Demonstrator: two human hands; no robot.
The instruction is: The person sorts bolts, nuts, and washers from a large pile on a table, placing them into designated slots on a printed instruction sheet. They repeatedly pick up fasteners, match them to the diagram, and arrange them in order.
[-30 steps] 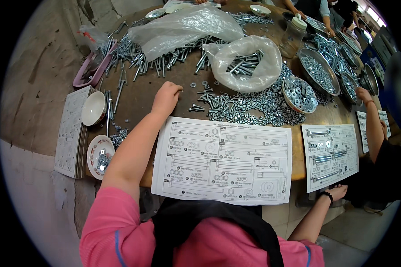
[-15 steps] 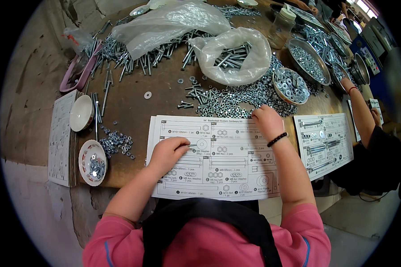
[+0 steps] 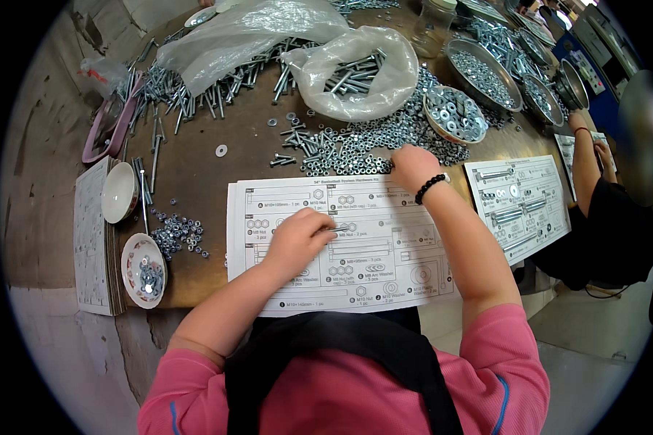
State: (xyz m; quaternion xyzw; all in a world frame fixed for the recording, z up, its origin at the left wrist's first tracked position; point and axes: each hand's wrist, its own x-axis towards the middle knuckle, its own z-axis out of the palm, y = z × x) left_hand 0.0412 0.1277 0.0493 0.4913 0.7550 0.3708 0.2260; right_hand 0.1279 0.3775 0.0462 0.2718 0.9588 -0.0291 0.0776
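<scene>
1. Your white parts sheet (image 3: 355,246) lies flat at the table's near edge; a second sheet (image 3: 519,203) lies to its right.
2. Two clear plastic bags (image 3: 355,69) sit behind the loose nut pile (image 3: 355,148).
3. Since half a second ago, your left hand (image 3: 297,239) has closed its fingers on a small bolt (image 3: 339,230) over the sheet.
4. Your right hand (image 3: 412,165) rests curled at the nut pile; whether it grips anything, you cannot tell.
5. Two small white bowls (image 3: 120,192) stand left.
</scene>
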